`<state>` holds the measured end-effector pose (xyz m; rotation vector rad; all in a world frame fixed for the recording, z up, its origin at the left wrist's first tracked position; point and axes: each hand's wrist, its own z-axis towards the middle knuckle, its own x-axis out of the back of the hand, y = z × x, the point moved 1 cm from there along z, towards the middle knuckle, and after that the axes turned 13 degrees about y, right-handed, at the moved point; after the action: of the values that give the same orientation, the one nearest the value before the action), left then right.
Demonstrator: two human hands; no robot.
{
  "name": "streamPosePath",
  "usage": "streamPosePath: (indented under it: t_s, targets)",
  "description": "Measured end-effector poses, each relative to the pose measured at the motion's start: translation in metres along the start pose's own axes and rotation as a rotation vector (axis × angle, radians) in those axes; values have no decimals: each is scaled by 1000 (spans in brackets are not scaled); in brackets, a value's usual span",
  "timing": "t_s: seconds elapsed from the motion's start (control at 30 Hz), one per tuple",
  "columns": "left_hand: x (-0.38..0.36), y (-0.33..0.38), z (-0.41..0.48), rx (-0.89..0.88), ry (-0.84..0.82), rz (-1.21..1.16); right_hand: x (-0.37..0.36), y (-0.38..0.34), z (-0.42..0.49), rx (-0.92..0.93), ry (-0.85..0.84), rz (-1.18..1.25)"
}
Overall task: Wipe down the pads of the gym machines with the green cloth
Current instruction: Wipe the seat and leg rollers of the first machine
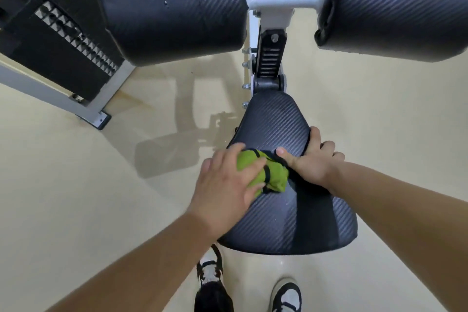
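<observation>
A bunched green cloth (274, 175) with black trim lies on the black seat pad (286, 220) of a gym machine. My left hand (228, 182) presses flat on the cloth's left part, fingers straight. My right hand (314, 157) grips the seat pad's right edge, thumb on top beside the cloth and fingers curled over the side. Two large black pads hang above the seat: the left pad (174, 7) and the right pad (397, 7).
A white steel frame (274, 0) joins the two upper pads and runs down to the seat. The black weight stack (58, 33) stands at the far left on a white base. My shoes (286, 296) stand on the cream floor below the seat.
</observation>
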<state>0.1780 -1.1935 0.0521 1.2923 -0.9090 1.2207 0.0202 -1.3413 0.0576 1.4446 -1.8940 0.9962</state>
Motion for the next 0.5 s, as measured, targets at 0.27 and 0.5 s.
streamPosePath:
  t_s: [0.27,0.5]
  targets:
    - [-1,44,5,113,-24,-65,9,0,12,-77,-123,161]
    - [-32,16,121,171,-38,35,17,0,16,-73,-180,274]
